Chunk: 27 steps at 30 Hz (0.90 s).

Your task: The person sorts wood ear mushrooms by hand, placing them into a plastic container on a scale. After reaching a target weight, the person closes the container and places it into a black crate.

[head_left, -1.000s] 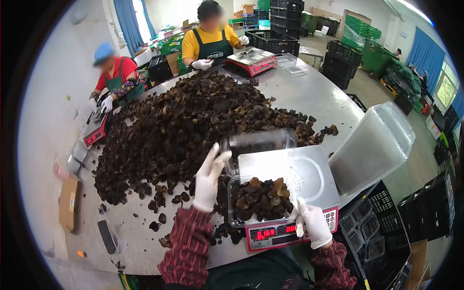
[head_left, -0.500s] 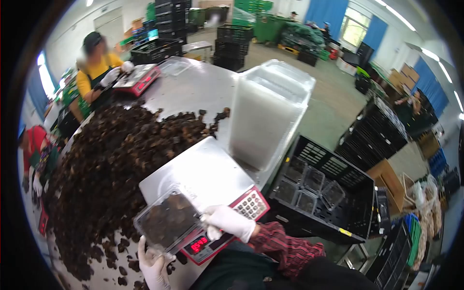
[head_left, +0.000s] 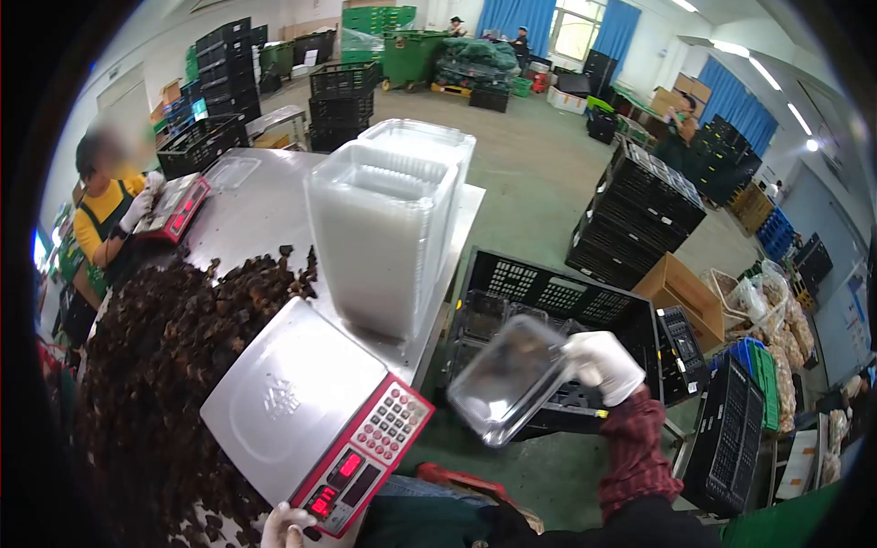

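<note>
My white-gloved right hand [head_left: 605, 365] grips one end of a clear plastic container [head_left: 512, 379] with dark pieces inside. The container is tilted and somewhat blurred, held over the near edge of a black crate [head_left: 630, 333]. Other clear containers [head_left: 484, 315] sit in that crate. At the bottom edge, my gloved left hand [head_left: 286, 527] is at the near corner of the red and silver digital scale [head_left: 292, 384], its fingers apart and only partly in view. Nothing lies on the scale's metal plate, and its red digits are lit.
A heap of dark, mushroom-like pieces [head_left: 164, 374] covers the table's left side. Tall nested stacks of clear containers [head_left: 379, 247] stand behind the scale. Across the table [head_left: 265, 196], a person in yellow [head_left: 96, 215] works at another scale [head_left: 174, 215]. Black crates [head_left: 635, 205] are stacked on the floor.
My right hand has lifted the filled container off the scale and carried it right to the crate. My left hand has let go of it. The view has turned right.
</note>
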Motion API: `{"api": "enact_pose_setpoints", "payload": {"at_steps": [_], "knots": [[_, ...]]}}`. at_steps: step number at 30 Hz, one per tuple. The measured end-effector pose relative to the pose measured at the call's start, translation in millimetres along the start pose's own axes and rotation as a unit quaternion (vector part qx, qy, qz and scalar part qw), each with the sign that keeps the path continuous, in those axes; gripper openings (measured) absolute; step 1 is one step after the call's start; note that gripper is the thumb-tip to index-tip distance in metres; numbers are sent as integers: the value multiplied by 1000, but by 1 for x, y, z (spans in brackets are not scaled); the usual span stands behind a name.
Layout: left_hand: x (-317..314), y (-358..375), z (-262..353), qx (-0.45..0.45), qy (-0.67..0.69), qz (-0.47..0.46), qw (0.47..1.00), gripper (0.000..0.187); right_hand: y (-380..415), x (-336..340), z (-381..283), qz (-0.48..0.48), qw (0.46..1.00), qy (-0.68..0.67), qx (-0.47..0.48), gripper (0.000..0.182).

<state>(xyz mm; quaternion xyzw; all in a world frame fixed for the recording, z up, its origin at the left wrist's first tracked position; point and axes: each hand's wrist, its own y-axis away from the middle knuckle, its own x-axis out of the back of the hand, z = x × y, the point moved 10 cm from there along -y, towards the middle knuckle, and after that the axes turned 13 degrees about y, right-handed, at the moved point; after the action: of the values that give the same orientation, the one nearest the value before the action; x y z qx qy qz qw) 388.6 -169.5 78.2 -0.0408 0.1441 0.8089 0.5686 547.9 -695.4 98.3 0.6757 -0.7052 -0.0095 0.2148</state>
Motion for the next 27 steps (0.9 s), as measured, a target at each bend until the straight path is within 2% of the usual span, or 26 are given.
{"api": "enact_pose_setpoints", "payload": {"at_steps": [1,2,3,4,6,8,9,10,12,14,15,16,17,18,19,20,21,22,24,25,26,27], "knots": [[5,1,-1,-4,8,4,1000,36,3,40,17,49,998,-11,-23,21],[7,1,-2,-10,17,8,1000,35,3,76,39,119,992,30,-1,23],[9,1,-1,-14,-2,15,1000,34,0,109,81,181,982,33,-47,27],[11,1,-1,-18,-21,24,999,34,-3,134,121,234,969,-24,-78,27],[21,-1,-12,-12,7,39,999,31,-21,190,231,391,894,-206,-75,27],[20,2,-13,-10,9,60,998,30,-20,218,288,533,824,-181,-65,24],[18,2,-14,2,19,78,997,29,-23,228,317,588,793,-132,-93,22],[17,3,-13,2,17,80,997,29,-15,222,313,630,768,-31,-111,19],[13,3,-15,6,18,78,997,28,-27,216,378,645,743,-110,-142,21],[7,4,-15,7,2,82,997,27,-56,206,452,582,723,-304,-216,24],[5,5,-15,10,0,90,996,27,-61,215,448,559,768,-195,-245,29],[2,4,-15,12,0,97,995,27,-97,221,502,510,769,-303,-238,31],[0,3,-16,12,-2,101,995,27,-104,219,496,471,800,-241,-283,29],[-4,0,-16,1,-7,96,995,26,-106,215,481,430,830,-119,-335,28],[-11,0,-13,-10,-11,95,995,26,-112,210,467,350,857,62,-373,27],[-15,0,-8,-9,-65,100,993,27,-120,202,452,251,850,269,-378,27],[-22,-2,-3,-5,-115,100,988,27,-126,186,434,148,812,445,-347,27],[-23,-1,0,-1,-167,108,980,28,-130,172,423,70,773,549,-311,28],[-11,-5,-11,-2,-184,57,981,36,-129,152,397,4,722,646,-250,31],[-5,-7,-15,-13,-169,76,983,34,-126,150,381,15,716,659,-229,33],[0,-9,-14,-25,-154,100,983,37,-123,150,360,48,738,640,-209,35],[-2,-7,-9,-8,-112,122,986,28,-135,163,365,123,730,640,-207,39]]}}
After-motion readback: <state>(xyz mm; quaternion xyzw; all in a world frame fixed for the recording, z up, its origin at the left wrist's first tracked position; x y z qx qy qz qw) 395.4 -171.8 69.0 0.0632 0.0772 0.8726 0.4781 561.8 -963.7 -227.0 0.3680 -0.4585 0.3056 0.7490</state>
